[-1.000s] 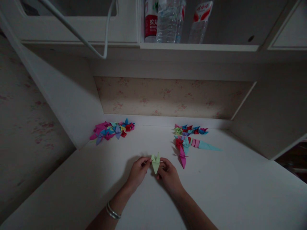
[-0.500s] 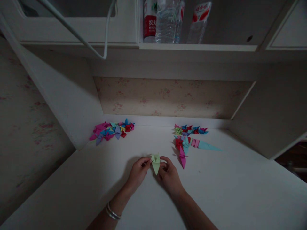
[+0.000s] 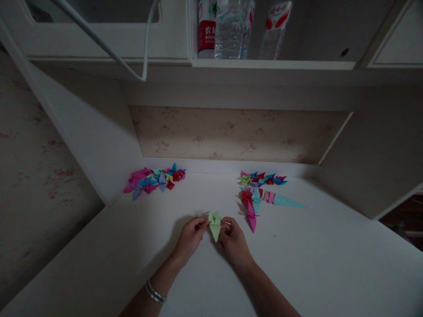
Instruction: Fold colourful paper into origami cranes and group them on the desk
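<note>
A pale green origami crane [image 3: 215, 227] is held just above the white desk, between my two hands. My left hand [image 3: 193, 234] pinches its left side with thumb and forefinger. On the other side, the fingers of my right hand [image 3: 233, 237] are closed on its right edge; part of them is hidden behind the paper. A heap of folded paper cranes [image 3: 152, 180] in mixed colours lies at the back left of the desk. Right of my hands rest a magenta paper crane [image 3: 251, 216] and a long light-blue folded piece [image 3: 287, 201].
At the back right lies a row of small folded papers [image 3: 264, 179]. Plastic bottles [image 3: 228, 35] stand on the shelf overhead. A white bent tube [image 3: 115, 55] hangs at the upper left. Side panels [image 3: 370, 149] bound the desk [image 3: 313, 264].
The green crane's upper points have spread or tilted slightly between my fingers, and its lower tip sits a little lower. Both hands stay almost in place.
</note>
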The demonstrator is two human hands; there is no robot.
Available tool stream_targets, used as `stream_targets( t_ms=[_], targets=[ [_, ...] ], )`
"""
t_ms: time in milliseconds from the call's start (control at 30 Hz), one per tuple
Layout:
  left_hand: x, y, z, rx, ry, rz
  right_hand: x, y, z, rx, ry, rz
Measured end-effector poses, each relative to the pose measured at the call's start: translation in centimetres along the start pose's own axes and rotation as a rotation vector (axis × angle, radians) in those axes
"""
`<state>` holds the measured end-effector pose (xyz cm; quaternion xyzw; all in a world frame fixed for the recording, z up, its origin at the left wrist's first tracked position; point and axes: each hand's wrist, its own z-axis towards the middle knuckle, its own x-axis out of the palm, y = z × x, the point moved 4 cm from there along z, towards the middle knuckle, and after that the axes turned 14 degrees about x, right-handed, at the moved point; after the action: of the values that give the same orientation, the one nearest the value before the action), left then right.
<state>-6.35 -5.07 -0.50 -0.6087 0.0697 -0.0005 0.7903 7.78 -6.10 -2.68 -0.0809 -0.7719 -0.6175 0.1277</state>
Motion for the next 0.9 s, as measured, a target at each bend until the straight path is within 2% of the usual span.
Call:
stream_targets(
  t_ms=[900],
  targets=[
    [-0.01, 0.12, -0.05, -0.011, 0.017, 0.01, 0.09, 0.29, -0.31, 0.026, -0.013, 0.024]
  ],
)
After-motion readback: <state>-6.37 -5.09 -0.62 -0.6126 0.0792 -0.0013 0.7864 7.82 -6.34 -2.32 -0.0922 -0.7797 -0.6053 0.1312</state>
